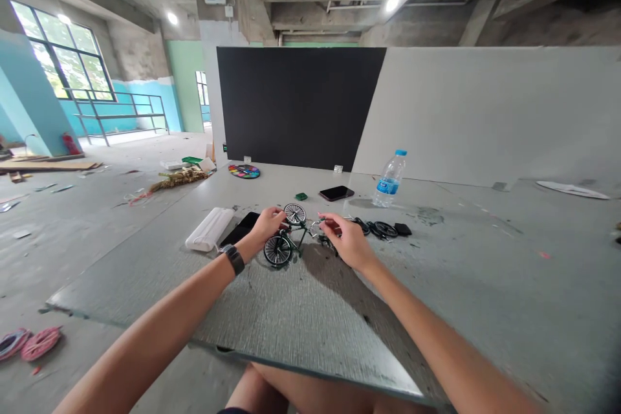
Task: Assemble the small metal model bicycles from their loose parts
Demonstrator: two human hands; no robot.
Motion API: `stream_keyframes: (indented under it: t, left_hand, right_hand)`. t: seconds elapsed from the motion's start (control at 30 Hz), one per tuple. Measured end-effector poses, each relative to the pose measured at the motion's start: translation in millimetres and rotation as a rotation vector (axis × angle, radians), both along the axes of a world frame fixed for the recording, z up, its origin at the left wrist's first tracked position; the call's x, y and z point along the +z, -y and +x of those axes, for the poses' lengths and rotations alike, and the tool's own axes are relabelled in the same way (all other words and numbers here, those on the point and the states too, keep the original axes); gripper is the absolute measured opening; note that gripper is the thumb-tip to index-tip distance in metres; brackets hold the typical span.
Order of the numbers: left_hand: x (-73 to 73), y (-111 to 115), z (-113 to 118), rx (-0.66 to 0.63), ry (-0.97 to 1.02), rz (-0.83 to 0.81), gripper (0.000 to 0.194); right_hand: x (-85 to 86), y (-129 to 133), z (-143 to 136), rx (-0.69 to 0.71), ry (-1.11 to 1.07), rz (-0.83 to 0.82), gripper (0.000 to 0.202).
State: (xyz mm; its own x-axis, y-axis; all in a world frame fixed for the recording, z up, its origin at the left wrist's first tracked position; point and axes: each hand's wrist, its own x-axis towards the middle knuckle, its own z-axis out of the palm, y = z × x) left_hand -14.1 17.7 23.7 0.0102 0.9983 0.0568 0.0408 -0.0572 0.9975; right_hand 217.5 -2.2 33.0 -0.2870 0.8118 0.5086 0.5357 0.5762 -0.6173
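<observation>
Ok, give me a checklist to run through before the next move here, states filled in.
- Left hand at the miniature bicycle: ok, fingers beside its upper wheel.
- Right hand firmly gripping a part: cannot tell, too small.
- Bicycle away from the near edge of the tabletop: ok.
- Space beside the right hand free of parts: not ok, small black wheels lie close by.
- Water bottle capped and standing: ok.

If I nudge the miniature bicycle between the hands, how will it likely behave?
The miniature bicycle may roll, given its two round wheels. Its thin-tubed frame looks stiff but probably light; the fine spokes might bend.
</observation>
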Motion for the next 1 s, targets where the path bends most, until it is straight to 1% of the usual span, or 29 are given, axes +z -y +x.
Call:
stream_keyframes:
  t: [0.13, 0.23, 0.3, 0.37, 0.47, 0.53, 0.63, 0.73, 0.87, 1.0]
  left_hand:
    - [6.7, 8, 5, -0.012, 0.171, -0.055, 0.014]
    - [6.3, 11, 9, -0.017, 0.294, -0.067, 0.015]
    - [4.8, 13, 12, -0.043, 0.341, -0.054, 0.014]
    - [4.2, 15, 15, -0.077, 0.365, -0.039, 0.016]
    - [4.9, 21, 18, -0.125, 0.360, -0.007, 0.030]
    - [4.6, 24, 20, -0.168, 0.360, 0.003, 0.034]
    - [2.0, 25, 21, -0.209, 0.412, -0.013, 0.039]
    - [-0.4, 25, 22, -0.170, 0.447, -0.008, 0.038]
    - [-1.3, 26, 22, -0.132, 0.456, 0.027, 0.040]
    - [-3.1, 27, 23, -0.123, 0.465, 0.028, 0.045]
  right_hand:
    - [-5.6, -2, -3, 0.036, -0.111, -0.107, 0.036]
    - [-10.6, -2, -9, 0.070, -0.249, -0.240, 0.042]
    - [-13.1, -3, -13, 0.084, -0.324, -0.294, 0.047]
    - [-14.2, -3, -15, 0.079, -0.386, -0.314, 0.050]
    - [-13.2, -3, -15, 0.062, -0.430, -0.326, 0.050]
    - [-11.8, -2, -15, 0.057, -0.437, -0.328, 0.049]
    - [-9.8, 0, -16, 0.063, -0.468, -0.346, 0.051]
    - [-6.8, 2, -17, 0.068, -0.534, -0.369, 0.052]
    - [-2.4, 5, -15, 0.092, -0.678, -0.425, 0.063]
    - [-0.6, 4, -11, 0.101, -0.741, -0.456, 0.052]
